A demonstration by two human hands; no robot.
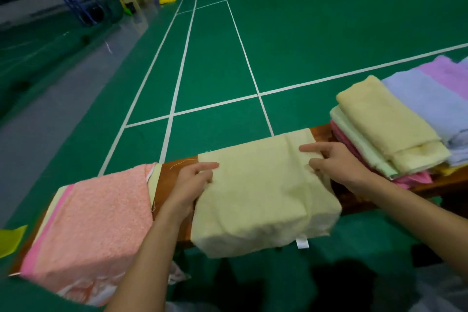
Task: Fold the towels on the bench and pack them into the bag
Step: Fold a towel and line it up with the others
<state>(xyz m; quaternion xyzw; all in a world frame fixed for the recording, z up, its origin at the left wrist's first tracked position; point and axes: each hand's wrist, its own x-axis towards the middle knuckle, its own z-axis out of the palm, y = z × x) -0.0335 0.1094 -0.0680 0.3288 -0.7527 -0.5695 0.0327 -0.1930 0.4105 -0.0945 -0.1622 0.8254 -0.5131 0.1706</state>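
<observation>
Pale yellow fuzzy terry towel lies folded across the brown wooden desk, long axis running away from me, near end drooping off. Left hand and right hand each pinch a side edge.

The stack of lilac and pink folded terry towels is running off the right edge; the brown wooden counter is lying mostly hidden under cloth.

Just left of the left hand: a narrow bare strip of brown wooden bench, then a folded salmon-pink terry towel. Close right of the right hand: a tall stack of folded pastel towels. Beyond both hands: open green court floor.
</observation>
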